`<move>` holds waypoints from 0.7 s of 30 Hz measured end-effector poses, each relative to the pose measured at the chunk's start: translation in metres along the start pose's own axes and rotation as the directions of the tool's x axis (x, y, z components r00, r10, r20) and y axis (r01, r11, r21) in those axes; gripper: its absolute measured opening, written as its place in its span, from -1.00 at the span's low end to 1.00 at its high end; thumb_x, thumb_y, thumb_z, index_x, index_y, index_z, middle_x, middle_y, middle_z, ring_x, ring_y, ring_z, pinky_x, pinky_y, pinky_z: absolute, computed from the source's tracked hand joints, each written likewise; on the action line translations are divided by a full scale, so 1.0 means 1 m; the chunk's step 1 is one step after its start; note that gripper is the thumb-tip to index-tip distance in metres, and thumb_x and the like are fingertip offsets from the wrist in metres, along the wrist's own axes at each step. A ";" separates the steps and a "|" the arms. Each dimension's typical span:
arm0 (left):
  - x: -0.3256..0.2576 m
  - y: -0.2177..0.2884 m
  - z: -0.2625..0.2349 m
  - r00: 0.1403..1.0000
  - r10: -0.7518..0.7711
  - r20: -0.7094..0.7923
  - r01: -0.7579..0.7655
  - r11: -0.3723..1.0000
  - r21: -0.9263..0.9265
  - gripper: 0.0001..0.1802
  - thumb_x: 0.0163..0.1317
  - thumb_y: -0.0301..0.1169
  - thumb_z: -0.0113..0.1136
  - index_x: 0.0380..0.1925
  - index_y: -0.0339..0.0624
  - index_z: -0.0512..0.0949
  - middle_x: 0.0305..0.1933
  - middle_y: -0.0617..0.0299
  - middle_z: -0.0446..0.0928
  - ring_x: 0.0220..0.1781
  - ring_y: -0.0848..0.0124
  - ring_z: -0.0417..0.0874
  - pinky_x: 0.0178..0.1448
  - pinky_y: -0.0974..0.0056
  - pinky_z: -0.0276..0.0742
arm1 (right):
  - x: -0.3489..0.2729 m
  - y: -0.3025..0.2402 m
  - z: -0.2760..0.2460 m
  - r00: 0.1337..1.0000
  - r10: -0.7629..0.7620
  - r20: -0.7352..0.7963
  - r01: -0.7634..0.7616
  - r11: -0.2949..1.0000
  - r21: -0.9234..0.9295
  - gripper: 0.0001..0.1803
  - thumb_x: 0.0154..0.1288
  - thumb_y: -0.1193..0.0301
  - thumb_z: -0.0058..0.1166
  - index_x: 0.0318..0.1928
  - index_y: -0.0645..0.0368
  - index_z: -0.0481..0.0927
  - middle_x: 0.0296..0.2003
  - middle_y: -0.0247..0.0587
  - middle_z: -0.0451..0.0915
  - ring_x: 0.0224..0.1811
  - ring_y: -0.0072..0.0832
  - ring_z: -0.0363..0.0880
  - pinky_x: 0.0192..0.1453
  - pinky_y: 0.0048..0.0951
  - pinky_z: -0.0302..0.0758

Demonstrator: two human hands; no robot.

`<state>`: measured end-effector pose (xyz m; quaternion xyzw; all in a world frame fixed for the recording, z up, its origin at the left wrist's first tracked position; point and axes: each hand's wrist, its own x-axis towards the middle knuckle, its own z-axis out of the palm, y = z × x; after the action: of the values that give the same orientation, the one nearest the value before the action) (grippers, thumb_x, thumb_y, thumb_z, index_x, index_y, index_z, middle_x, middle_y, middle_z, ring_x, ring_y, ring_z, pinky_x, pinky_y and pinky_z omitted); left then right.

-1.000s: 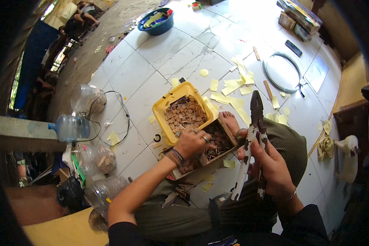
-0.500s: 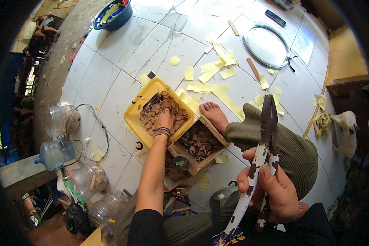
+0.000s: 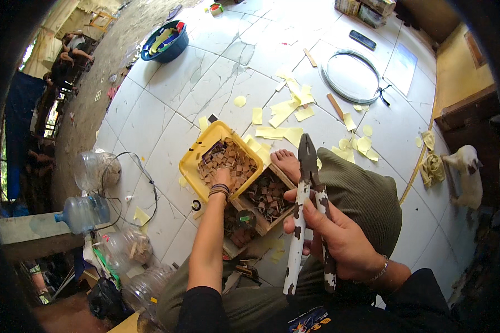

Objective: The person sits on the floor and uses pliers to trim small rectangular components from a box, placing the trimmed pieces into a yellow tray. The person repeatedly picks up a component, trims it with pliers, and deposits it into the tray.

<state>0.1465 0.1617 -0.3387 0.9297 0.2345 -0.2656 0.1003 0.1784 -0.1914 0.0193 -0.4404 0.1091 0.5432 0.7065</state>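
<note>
Yellow tray [image 3: 190, 161]: plastic, on the white tiled floor [image 3: 166, 111], loaded with small brown pieces [image 3: 233, 164].
Left hand [image 3: 222, 178]: down in the tray, fingers curled among the brown pieces; closed on one or merely resting, cannot tell.
Left wrist: ringed by dark bands [image 3: 219, 191].
Right hand [image 3: 333, 236]: wrapped firmly round the handles of the pliers [image 3: 308, 216], thumb laid across them.
Pliers: upright over the lap, dark jaws up and shut, white-and-brown mottled handles pointing down, held well apart from the tray.
Wooden box [image 3: 269, 197]: just beside the tray, between it and the bare foot [image 3: 288, 164], holding more dark pieces.
Floor beyond: scattered with pale yellow scraps [image 3: 286, 108], a coil of wire [image 3: 351, 77] farther off.
Far corner: blue basin [image 3: 164, 44].
Left edge: clear plastic jugs [image 3: 86, 211] bunched together.
</note>
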 end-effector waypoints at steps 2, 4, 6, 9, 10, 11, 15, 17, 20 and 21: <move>-0.001 0.002 0.005 0.998 0.049 0.035 -0.048 0.999 -0.010 -0.43 0.36 -0.24 0.34 0.37 -0.01 0.54 0.38 -0.05 0.54 0.28 -0.02 0.63 0.34 -0.10 0.65 | -0.001 -0.002 0.000 0.999 0.012 0.034 -0.012 1.000 0.016 -0.50 0.75 0.07 -0.17 0.51 -0.02 0.29 -0.07 -0.39 0.65 -0.20 -0.68 0.52 -0.14 -0.57 0.47; 0.002 0.006 0.009 0.997 0.077 -0.021 -0.078 0.996 -0.049 -0.41 0.37 -0.30 0.31 0.39 -0.08 0.49 0.42 -0.16 0.46 0.32 -0.08 0.60 0.34 -0.11 0.64 | -0.002 -0.004 0.001 0.999 0.033 0.025 -0.033 0.999 0.017 -0.48 0.75 0.07 -0.20 0.52 -0.02 0.25 -0.07 -0.38 0.63 -0.23 -0.68 0.49 -0.16 -0.58 0.47; 0.008 0.012 0.011 1.000 -0.017 -0.024 0.014 0.989 -0.144 -0.38 0.39 -0.45 0.22 0.46 -0.10 0.39 0.50 -0.24 0.34 0.30 -0.17 0.59 0.29 -0.11 0.67 | -0.003 -0.006 0.001 0.999 0.047 0.005 -0.047 0.999 0.011 -0.47 0.75 0.07 -0.19 0.53 -0.01 0.24 -0.06 -0.36 0.62 -0.25 -0.68 0.49 -0.17 -0.58 0.48; 0.018 0.020 0.012 0.994 -0.106 0.017 0.107 0.986 -0.130 -0.35 0.38 -0.53 0.20 0.48 -0.12 0.34 0.55 -0.29 0.23 0.24 -0.21 0.60 0.22 -0.11 0.68 | -0.002 -0.008 0.001 0.997 0.079 0.007 -0.080 0.995 0.058 -0.46 0.74 0.06 -0.18 0.52 -0.01 0.24 -0.06 -0.34 0.62 -0.27 -0.67 0.50 -0.19 -0.59 0.49; 0.018 0.022 0.014 0.995 -0.103 0.006 0.102 0.981 -0.163 -0.36 0.38 -0.57 0.19 0.46 -0.16 0.34 0.57 -0.29 0.17 0.19 -0.21 0.63 0.20 -0.11 0.69 | -0.001 -0.007 0.002 0.997 0.074 0.000 -0.074 0.996 0.042 -0.46 0.74 0.06 -0.18 0.53 0.00 0.24 -0.06 -0.34 0.62 -0.29 -0.67 0.50 -0.20 -0.60 0.50; 0.021 0.022 0.015 0.992 -0.124 0.007 0.122 0.964 -0.235 -0.38 0.38 -0.58 0.19 0.44 -0.17 0.35 0.56 -0.28 0.18 0.19 -0.21 0.63 0.20 -0.10 0.69 | -0.001 -0.007 0.002 0.997 0.071 0.004 -0.071 0.996 0.053 -0.47 0.74 0.06 -0.19 0.53 0.00 0.24 -0.06 -0.34 0.62 -0.28 -0.67 0.51 -0.19 -0.60 0.50; 0.023 0.015 0.021 0.998 -0.038 -0.052 0.030 0.988 -0.152 -0.43 0.35 -0.60 0.21 0.36 -0.19 0.39 0.46 -0.26 0.31 0.16 -0.20 0.65 0.20 -0.10 0.70 | 0.000 -0.009 0.002 0.999 0.054 0.003 -0.054 0.995 0.089 -0.49 0.74 0.09 -0.15 0.50 0.02 0.30 -0.07 -0.34 0.65 -0.19 -0.65 0.55 -0.15 -0.56 0.47; 0.022 0.010 0.022 0.992 0.062 -0.111 -0.064 0.998 -0.020 -0.45 0.34 -0.59 0.23 0.33 -0.20 0.40 0.36 -0.22 0.40 0.15 -0.19 0.65 0.19 -0.10 0.70 | -0.001 -0.009 0.003 0.999 0.050 -0.011 -0.049 0.996 0.080 -0.51 0.75 0.10 -0.15 0.50 0.01 0.30 -0.06 -0.35 0.65 -0.18 -0.65 0.55 -0.14 -0.55 0.46; 0.017 0.002 0.018 0.974 0.120 -0.190 -0.137 0.987 -0.079 -0.46 0.28 -0.52 0.34 0.27 -0.14 0.46 0.10 -0.11 0.56 0.12 -0.12 0.66 0.16 -0.10 0.69 | 0.000 -0.008 0.003 0.999 0.031 -0.030 -0.029 0.998 0.050 -0.52 0.76 0.10 -0.20 0.50 -0.01 0.28 -0.07 -0.38 0.63 -0.24 -0.67 0.50 -0.14 -0.57 0.48; 0.015 0.000 0.015 0.957 0.148 -0.251 -0.184 0.975 -0.125 -0.49 0.26 -0.50 0.37 0.22 -0.13 0.51 0.09 -0.09 0.57 0.12 -0.11 0.66 0.16 -0.09 0.68 | 0.001 -0.007 0.002 1.000 0.012 -0.023 -0.010 0.999 0.049 -0.52 0.76 0.10 -0.20 0.49 -0.02 0.29 -0.07 -0.39 0.64 -0.24 -0.67 0.50 -0.13 -0.56 0.47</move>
<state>0.1507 0.1627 -0.3592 0.9616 0.1846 -0.1238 0.1612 0.1840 -0.1892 0.0232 -0.4287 0.1328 0.5391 0.7127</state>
